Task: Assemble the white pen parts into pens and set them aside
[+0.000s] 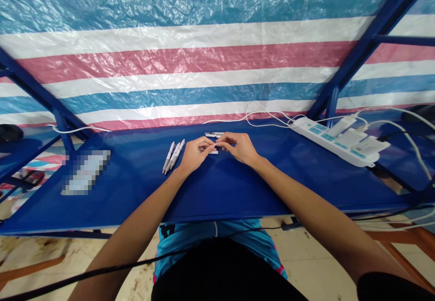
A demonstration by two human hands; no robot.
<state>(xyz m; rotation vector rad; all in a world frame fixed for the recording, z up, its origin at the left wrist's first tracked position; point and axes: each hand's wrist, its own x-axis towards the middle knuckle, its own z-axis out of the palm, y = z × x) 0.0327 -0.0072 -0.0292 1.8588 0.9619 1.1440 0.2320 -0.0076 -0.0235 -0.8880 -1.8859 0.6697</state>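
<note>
My left hand (196,155) and my right hand (240,147) meet over the middle of the blue table (224,192). The fingertips of both are pinched together on a small white piece, perhaps part of a pen; the fingers hide most of it. Just behind the hands lie white pens or pen parts (213,134), partly covered by my fingers. A bit of something white also shows on the table below the fingertips. Left of my left hand, several white pens (173,156) lie side by side, slanting away from me.
A white power strip (333,142) with plugged-in chargers and loose white cables (268,113) lies at the right. At the left is a pixelated flat object (86,173). Blue metal posts (360,43) frame the table, with a striped plastic sheet (190,56) behind it.
</note>
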